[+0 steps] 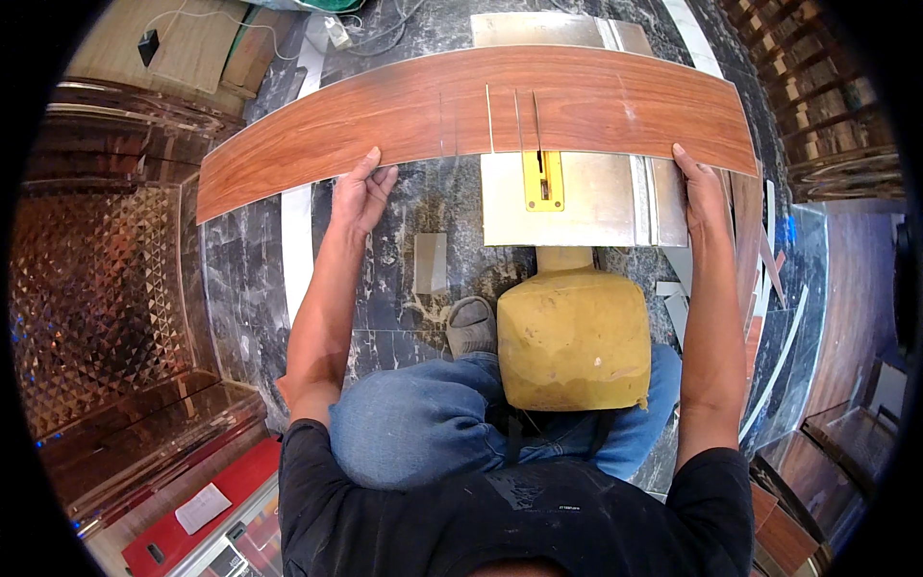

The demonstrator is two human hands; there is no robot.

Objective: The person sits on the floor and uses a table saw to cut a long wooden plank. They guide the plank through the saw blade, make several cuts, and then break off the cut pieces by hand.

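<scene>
A long reddish-brown wood-grain plank (365, 106) lies across the metal saw table (596, 197) and reaches well past it to the left. Several narrow slits cut into its middle run from the near part toward the far edge. My left hand (363, 195) pinches the near edge left of the table, thumb on top and fingers partly underneath. At the right end, my right hand (702, 190) holds the same edge, its thumb on the face and its other fingers mostly hidden. Between the hands, a yellow slotted insert (544, 185) shows in the table, partly covered by the plank.
A yellow boxy body (575, 338) sits below the table between my legs. Offcut strips (772, 264) litter the floor at right. A small grey rectangular piece (430, 263) lies left of the table. A white cable with a black plug (148, 46) is at far left.
</scene>
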